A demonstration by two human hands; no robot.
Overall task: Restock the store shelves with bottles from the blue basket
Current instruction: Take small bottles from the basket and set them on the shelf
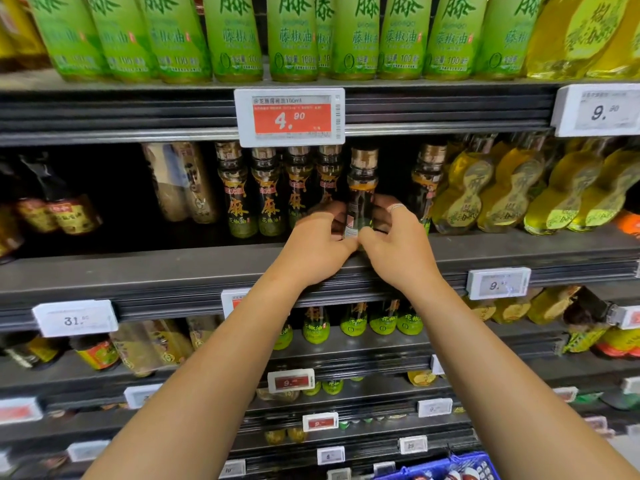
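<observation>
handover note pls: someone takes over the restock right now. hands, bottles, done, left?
Left hand and right hand: both grip the dark bottle, upright on the middle shelf.
It stands in the gap right of the row of matching bottles.
Done: bottle at its slot, not yet released.
Left: let go, then fetch more from the blue basket, bottom edge, contents mostly cut off.

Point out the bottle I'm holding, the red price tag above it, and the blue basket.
held bottle (pixel 362 188), head view, on its glass shoulder
red price tag (pixel 291 117), head view, on the red panel
blue basket (pixel 446 467), head view, on its rim

Both hands (pixel 360 245) grip an upright bottle (pixel 361 188) on the shelf (pixel 173 271).
</observation>
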